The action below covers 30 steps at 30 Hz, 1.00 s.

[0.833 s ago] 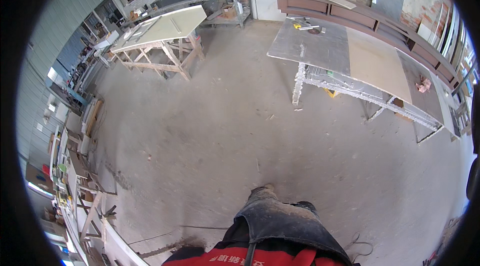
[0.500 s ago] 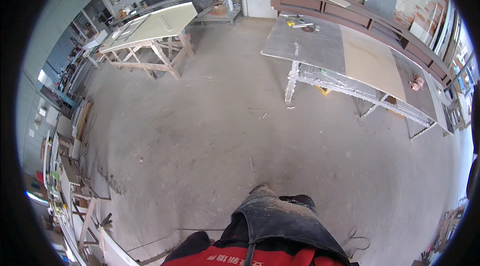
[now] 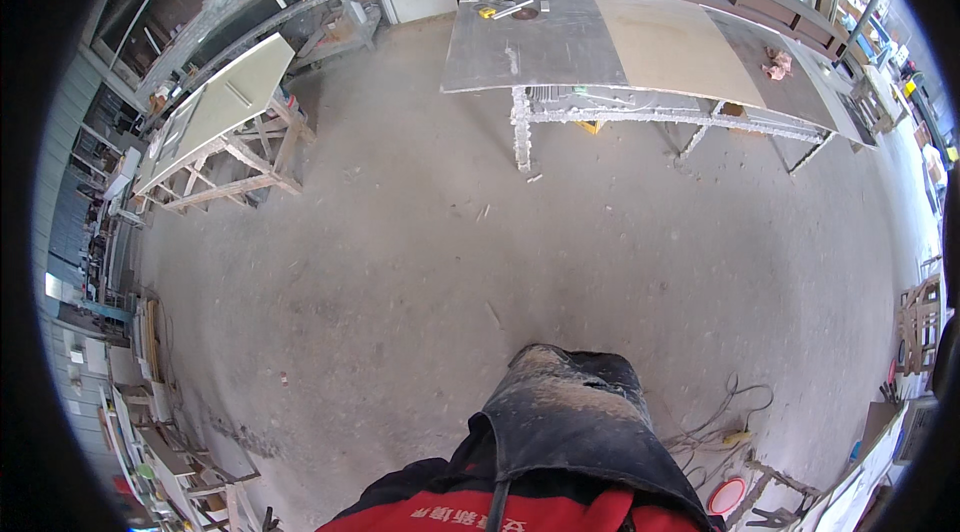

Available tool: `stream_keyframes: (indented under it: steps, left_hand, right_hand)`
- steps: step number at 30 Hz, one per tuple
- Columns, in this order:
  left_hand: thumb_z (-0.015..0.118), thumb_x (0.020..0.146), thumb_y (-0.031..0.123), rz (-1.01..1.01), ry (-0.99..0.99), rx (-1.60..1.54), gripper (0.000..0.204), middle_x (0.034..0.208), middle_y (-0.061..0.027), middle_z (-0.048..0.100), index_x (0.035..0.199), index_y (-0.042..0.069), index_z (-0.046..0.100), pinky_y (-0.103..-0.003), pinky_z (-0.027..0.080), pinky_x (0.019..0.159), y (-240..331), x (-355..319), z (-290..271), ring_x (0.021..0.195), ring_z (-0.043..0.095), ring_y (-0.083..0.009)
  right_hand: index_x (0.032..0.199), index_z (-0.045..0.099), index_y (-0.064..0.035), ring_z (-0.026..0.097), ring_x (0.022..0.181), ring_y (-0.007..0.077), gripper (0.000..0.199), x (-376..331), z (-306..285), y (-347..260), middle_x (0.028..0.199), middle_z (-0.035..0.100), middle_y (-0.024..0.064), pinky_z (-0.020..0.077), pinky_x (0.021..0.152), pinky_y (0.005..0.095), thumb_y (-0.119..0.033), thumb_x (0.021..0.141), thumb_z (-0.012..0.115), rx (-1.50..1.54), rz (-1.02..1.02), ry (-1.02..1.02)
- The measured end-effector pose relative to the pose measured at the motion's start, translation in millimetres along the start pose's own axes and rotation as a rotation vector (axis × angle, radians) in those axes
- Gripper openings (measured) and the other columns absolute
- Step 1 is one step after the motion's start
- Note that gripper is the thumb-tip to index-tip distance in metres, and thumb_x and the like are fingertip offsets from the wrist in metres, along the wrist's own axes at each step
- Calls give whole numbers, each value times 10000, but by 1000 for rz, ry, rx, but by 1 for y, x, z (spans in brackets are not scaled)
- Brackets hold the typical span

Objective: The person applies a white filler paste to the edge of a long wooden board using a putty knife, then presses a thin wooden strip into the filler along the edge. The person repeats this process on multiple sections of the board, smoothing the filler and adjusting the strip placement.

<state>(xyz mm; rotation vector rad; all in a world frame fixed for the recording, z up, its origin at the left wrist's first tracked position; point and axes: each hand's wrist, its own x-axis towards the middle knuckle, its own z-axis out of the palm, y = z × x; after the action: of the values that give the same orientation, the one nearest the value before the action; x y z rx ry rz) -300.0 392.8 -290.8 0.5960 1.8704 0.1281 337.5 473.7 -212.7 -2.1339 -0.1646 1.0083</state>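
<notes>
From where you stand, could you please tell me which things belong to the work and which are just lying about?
Probably in use:
- apron, worn
- workbench ahead
- tan board on it
- tools at its far corner

Lying about:
- cables on the floor
- red disc
- trestle table, left

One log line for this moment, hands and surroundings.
hands: not in view | wearer: dark apron, red jacket | ahead: long workbench | left: board on wooden trestles | floor: cables
</notes>
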Motion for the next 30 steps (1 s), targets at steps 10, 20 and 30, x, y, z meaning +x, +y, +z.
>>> stream_keyframes:
  steps: [10,20,30]
  left_hand:
    - [638,923,400,-176,24,-6,444,1299,-187,701,1218,81,728,-513,526,1006,-62,-20,-9,1181,673,-391]
    - [643,918,402,-278,39,-102,453,1308,-186,698,1225,80,727,-513,523,1017,-93,-49,36,1196,669,-388]
    - [649,912,403,-280,10,-60,462,1318,-185,694,1232,79,725,-513,520,1028,-101,-58,63,1211,666,-384]
  right_hand:
    - [956,641,-61,653,703,224,164,-10,9,6,808,676,86,515,633,367,-203,992,567,11,31,0]
    - [940,630,-68,644,684,217,156,13,17,-12,799,666,80,510,611,364,-196,995,560,-9,14,-24]
    - [924,620,-75,636,665,210,152,31,-2,-9,790,657,75,505,590,361,-190,998,553,26,8,-12]
